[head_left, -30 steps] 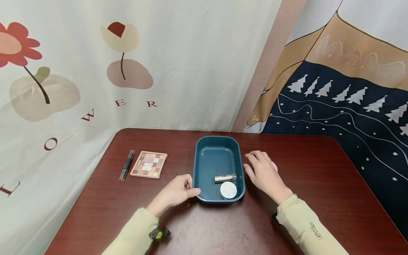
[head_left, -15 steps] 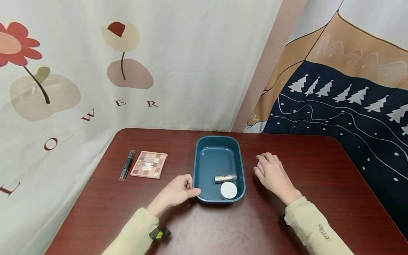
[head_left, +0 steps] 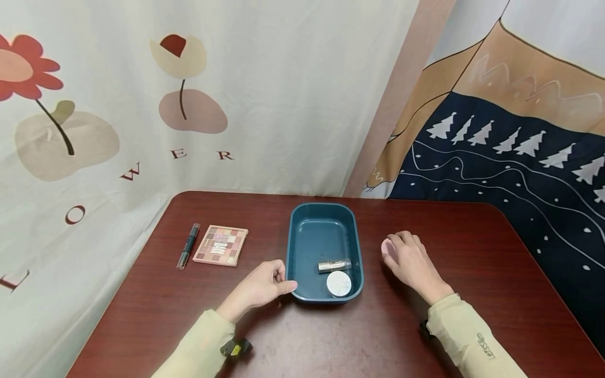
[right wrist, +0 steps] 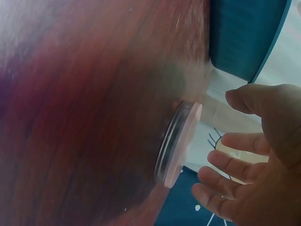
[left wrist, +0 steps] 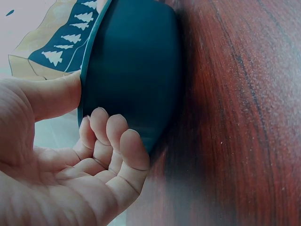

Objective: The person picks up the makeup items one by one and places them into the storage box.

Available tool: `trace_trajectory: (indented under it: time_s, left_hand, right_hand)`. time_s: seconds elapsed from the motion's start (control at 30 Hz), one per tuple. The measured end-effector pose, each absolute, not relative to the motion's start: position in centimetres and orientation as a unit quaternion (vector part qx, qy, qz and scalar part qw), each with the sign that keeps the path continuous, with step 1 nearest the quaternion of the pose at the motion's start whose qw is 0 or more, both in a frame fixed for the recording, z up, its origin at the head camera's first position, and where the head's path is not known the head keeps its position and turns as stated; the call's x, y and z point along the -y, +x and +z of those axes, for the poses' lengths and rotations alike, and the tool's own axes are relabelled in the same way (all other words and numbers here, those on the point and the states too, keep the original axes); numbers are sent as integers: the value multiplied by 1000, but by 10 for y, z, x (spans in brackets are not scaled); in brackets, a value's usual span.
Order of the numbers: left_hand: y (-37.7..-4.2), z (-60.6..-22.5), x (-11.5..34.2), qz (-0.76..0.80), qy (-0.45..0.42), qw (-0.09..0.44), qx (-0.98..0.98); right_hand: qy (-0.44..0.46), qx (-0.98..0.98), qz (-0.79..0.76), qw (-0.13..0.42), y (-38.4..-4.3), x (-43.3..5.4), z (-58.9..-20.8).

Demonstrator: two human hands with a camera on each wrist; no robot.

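Note:
In the head view, my left hand (head_left: 266, 283) holds the near left corner of a deep blue rectangular tray (head_left: 296, 231). The left wrist view shows the thumb over the rim and the curled fingers against the outer wall. A lipstick with a clear cap (head_left: 334, 265) and a round white compact (head_left: 338, 283) lie inside the tray. Right of the tray, my right hand (head_left: 415, 265) hovers over a round pink compact (head_left: 388, 250), partly hidden beneath it. The right wrist view shows this pink-lidded compact (right wrist: 181, 146) on the table, apart from the loosely spread fingers.
A square eyeshadow palette (head_left: 220, 245) and a dark double-ended makeup pen (head_left: 188, 247) lie at the left of the brown table (head_left: 156, 310). Printed curtains (head_left: 283, 105) hang directly behind the table's far edge.
My right hand has moved right, away from the tray. The pink compact now shows on the hand's left side instead of its right. My left hand stays on the tray.

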State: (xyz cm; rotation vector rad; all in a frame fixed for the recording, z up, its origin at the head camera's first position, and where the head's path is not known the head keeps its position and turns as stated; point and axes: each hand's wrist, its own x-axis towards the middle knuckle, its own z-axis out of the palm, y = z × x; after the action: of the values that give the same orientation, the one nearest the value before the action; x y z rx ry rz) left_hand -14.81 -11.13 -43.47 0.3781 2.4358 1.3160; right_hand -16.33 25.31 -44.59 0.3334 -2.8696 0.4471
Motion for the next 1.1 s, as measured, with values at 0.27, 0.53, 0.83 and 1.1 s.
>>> trace_trajectory:
  time_s: [0.27,0.53,0.83,1.1]
  left_hand:
    - [-148,-436,112,466,132,173,-858]
    - [-149,-436,111,467,135,174,-856]
    - [-149,-437,112,468,137,172,-856]
    - [-149,-438,112,470,137,172,-855]
  right_hand:
    - [102,980,152,73,-167,-260,-449]
    - [99,981,158,52,-169,-266,-451]
    - [91,984,151,37,-172,-268,-453]
    - [86,985,150,22,-173,-269,-453]
